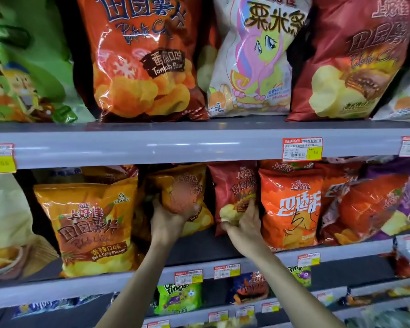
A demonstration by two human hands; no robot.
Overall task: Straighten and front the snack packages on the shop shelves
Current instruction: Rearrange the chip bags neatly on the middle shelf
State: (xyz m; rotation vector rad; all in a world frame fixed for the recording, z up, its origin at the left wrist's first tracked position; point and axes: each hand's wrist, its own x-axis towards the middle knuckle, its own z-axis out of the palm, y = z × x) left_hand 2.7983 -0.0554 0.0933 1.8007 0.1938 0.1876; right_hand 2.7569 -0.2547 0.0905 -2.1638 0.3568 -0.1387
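Observation:
On the middle shelf (199, 247) my left hand (167, 220) grips the lower part of a small orange chip bag (187, 185), which tilts and sits back from the shelf edge. My right hand (243, 224) pinches the bottom of a dark red chip bag (234, 185) standing just to the right of it. A large orange hot-and-spicy bag (92, 223) stands upright to the left. An orange-red bag (291, 204) with handwriting on it stands to the right of the red one.
The upper shelf (199, 143) holds big bags: green (26, 67), tomato orange (142, 58), a pony-print white one (256, 55) and dark red (350, 60). Leaning bags (374, 204) crowd the middle shelf's right end. Price tags (302, 149) line the shelf fronts. Small packs (178, 297) fill lower shelves.

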